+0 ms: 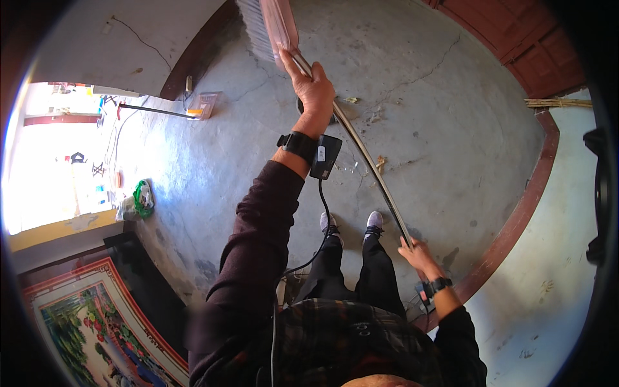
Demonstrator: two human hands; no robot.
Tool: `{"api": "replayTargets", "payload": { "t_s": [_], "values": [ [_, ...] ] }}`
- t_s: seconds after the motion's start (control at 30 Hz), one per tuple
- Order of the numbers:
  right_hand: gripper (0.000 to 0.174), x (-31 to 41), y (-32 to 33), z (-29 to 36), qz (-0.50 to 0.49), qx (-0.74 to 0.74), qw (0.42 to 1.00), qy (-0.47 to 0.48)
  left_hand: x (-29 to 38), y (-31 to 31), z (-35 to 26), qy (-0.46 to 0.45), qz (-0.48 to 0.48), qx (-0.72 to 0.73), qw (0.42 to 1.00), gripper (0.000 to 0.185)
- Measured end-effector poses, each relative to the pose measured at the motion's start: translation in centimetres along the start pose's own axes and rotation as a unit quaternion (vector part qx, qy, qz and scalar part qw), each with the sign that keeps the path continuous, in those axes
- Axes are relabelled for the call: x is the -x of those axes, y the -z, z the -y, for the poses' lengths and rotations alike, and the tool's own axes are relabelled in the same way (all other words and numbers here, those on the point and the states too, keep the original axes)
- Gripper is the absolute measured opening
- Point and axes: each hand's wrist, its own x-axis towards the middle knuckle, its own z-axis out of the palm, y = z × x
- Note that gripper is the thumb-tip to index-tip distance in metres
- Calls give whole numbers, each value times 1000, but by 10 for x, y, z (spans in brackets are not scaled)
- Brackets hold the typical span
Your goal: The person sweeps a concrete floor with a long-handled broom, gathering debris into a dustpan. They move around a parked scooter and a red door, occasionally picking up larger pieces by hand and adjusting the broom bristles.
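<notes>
A broom with a pink plastic head (pixel 279 24), pale bristles (pixel 254 31) and a metal handle (pixel 370 159) is held up slantwise across my front. My left hand (pixel 313 89) grips the handle close to the head, index finger stretched along the head's base. Near the handle's other end, my right hand (pixel 418 256) is closed around it. Behind my left wrist a dark object shows only in part. Scraps of litter (pixel 381 164) and a pale leaf-like bit (pixel 351 100) lie on the concrete floor (pixel 435 159) beneath the handle.
A long-handled dustpan (pixel 207 105) rests by the doorway at left. A plastic bag with green on it (pixel 143 198) lies near the sill (pixel 72 227). A framed landscape picture (pixel 96 329) is at lower left. Red doors (pixel 522 38) stand upper right; a wall (pixel 556 193) curves along the right.
</notes>
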Motion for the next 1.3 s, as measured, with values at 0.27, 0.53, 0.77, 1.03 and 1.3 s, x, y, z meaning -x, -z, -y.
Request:
{"api": "replayTargets", "payload": {
  "t_s": [0.27,0.53,0.77,1.03,1.3],
  "values": [
    [15,126,65,3,230,-336,881,-240,41,-3,67,173,22,85,981,80],
    [17,179,86,14,196,-341,885,-249,59,1,134,335,144,127,922,85],
    [15,177,74,-13,110,-401,881,-224,91,67,140,427,276,-82,857,83],
    [20,135,85,-61,-19,-350,892,-286,163,309,126,447,165,-284,832,59],
    [42,22,127,-107,-63,-206,921,-326,305,554,128,724,34,36,688,19]
  ]
}}
